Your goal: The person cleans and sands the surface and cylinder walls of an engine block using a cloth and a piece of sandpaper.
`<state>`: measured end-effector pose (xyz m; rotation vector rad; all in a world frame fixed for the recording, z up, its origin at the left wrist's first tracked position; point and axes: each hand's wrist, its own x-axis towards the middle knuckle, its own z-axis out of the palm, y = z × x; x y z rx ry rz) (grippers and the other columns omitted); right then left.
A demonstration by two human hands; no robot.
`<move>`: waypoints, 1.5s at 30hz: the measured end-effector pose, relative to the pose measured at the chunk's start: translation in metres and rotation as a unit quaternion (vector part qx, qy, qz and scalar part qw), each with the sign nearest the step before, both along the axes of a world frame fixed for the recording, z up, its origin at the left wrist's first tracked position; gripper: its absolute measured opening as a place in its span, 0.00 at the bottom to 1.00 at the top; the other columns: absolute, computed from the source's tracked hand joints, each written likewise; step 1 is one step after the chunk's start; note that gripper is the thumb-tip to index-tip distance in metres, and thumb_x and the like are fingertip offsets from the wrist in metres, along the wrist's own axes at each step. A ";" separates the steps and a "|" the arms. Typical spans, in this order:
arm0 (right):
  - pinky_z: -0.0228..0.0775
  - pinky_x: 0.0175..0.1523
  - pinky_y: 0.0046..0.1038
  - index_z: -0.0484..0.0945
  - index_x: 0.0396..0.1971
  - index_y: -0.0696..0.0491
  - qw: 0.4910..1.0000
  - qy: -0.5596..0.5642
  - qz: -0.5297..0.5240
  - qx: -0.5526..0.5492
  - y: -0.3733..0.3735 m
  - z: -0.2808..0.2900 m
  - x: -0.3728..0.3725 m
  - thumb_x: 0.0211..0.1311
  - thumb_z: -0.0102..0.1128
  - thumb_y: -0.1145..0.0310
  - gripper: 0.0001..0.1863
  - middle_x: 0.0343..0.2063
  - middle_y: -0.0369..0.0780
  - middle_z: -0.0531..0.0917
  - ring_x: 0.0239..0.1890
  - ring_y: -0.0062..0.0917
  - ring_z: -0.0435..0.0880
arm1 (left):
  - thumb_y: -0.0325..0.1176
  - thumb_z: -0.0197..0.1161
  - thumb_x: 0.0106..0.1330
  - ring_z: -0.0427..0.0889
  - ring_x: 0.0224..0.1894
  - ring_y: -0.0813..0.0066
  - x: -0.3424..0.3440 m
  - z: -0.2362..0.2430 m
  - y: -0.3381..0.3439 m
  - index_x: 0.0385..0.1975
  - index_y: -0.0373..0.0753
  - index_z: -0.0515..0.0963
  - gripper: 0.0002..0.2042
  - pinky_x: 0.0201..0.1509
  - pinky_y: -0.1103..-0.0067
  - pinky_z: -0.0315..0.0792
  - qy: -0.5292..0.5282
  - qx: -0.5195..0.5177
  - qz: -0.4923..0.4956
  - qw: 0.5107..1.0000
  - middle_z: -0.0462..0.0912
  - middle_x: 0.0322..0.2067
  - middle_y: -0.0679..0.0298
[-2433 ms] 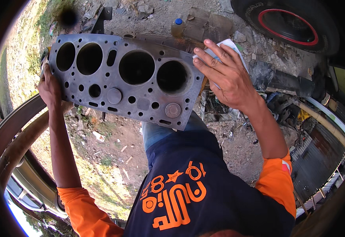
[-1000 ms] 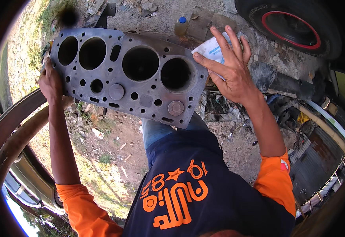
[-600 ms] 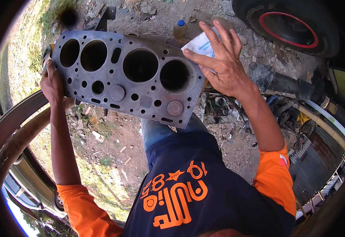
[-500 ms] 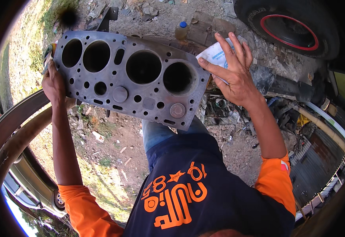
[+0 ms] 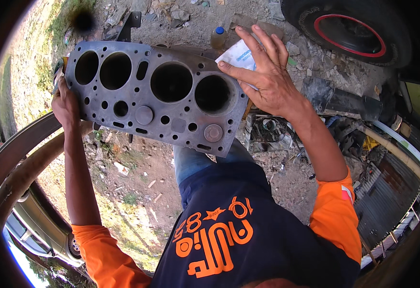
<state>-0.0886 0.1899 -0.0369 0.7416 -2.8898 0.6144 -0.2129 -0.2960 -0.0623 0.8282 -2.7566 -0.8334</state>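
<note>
A grey metal engine block [image 5: 178,126] lies across in front of me, its flat face up with several large round bores. At its left end my left hand [image 5: 66,102] is closed on the edge. A small yellow and dark thing [image 5: 59,67] shows by those fingertips, too covered to make out. My right hand [image 5: 267,79] is over the block's far right corner. It holds a white sandpaper sheet [image 5: 241,54] with blue print, the thumb lying over it and the other fingers spread. The palm hides part of the sheet.
Beyond the block stands a bottle [image 5: 218,38] with a blue cap. A big tyre [image 5: 363,36] with a red-ringed rim is at the far right. Greasy metal parts [image 5: 270,132] lie right of the block. A wooden pole [image 5: 32,163] and a parked car [image 5: 42,225] are on the left.
My right hand has moved left and slightly away from me with the sandpaper sheet, closer over the block's corner. My left hand stays at the left end.
</note>
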 end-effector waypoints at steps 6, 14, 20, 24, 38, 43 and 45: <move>0.35 0.84 0.53 0.88 0.60 0.30 1.000 -0.008 -0.022 0.004 0.019 0.000 0.016 0.58 0.74 0.72 0.29 0.82 0.45 0.60 0.84 0.46 0.50 | 0.63 0.53 0.77 0.84 0.36 0.60 0.002 -0.002 -0.004 0.46 0.28 0.87 0.36 0.49 0.68 0.75 0.003 -0.003 -0.001 1.000 0.88 0.30 0.51; 0.37 0.84 0.52 0.89 0.60 0.29 1.000 0.005 -0.029 0.003 0.025 -0.008 0.024 0.59 0.73 0.72 0.29 0.81 0.47 0.62 0.84 0.46 0.51 | 0.62 0.52 0.77 0.85 0.38 0.58 0.002 -0.003 -0.002 0.47 0.28 0.87 0.35 0.52 0.67 0.76 0.013 -0.012 -0.004 1.000 0.89 0.35 0.48; 0.38 0.84 0.53 0.89 0.59 0.31 1.000 0.001 -0.024 0.003 0.018 -0.008 0.022 0.60 0.72 0.70 0.27 0.80 0.46 0.61 0.84 0.47 0.51 | 0.62 0.53 0.77 0.87 0.44 0.54 0.000 -0.005 -0.008 0.51 0.29 0.87 0.35 0.57 0.65 0.75 0.012 0.002 -0.009 1.000 0.90 0.38 0.46; 0.39 0.84 0.53 0.89 0.59 0.31 1.000 0.015 -0.027 -0.002 0.012 -0.004 0.013 0.59 0.74 0.71 0.28 0.80 0.45 0.62 0.84 0.47 0.51 | 0.62 0.54 0.77 0.87 0.42 0.54 0.003 -0.001 -0.007 0.50 0.30 0.88 0.34 0.55 0.66 0.76 -0.018 -0.006 -0.004 1.000 0.90 0.38 0.46; 0.38 0.83 0.53 0.90 0.58 0.33 0.998 -0.001 -0.060 -0.007 0.007 -0.008 0.035 0.61 0.73 0.69 0.25 0.80 0.47 0.61 0.84 0.46 0.49 | 0.63 0.53 0.76 0.84 0.37 0.56 0.001 -0.004 -0.003 0.43 0.28 0.87 0.35 0.51 0.66 0.75 0.034 -0.014 -0.002 0.999 0.88 0.32 0.49; 0.40 0.83 0.53 0.90 0.59 0.33 0.998 0.019 -0.050 -0.016 -0.002 -0.006 0.012 0.62 0.73 0.70 0.25 0.80 0.47 0.61 0.84 0.47 0.49 | 0.64 0.53 0.76 0.84 0.38 0.54 -0.005 -0.007 -0.006 0.42 0.28 0.87 0.36 0.52 0.64 0.75 0.031 -0.016 -0.012 0.999 0.88 0.34 0.47; 0.40 0.83 0.53 0.90 0.59 0.33 0.998 0.001 -0.062 0.003 -0.001 -0.003 0.022 0.61 0.73 0.70 0.26 0.80 0.47 0.61 0.84 0.47 0.49 | 0.64 0.53 0.76 0.84 0.38 0.54 0.002 -0.008 -0.009 0.42 0.27 0.87 0.36 0.52 0.64 0.75 0.024 -0.010 -0.002 1.000 0.88 0.34 0.46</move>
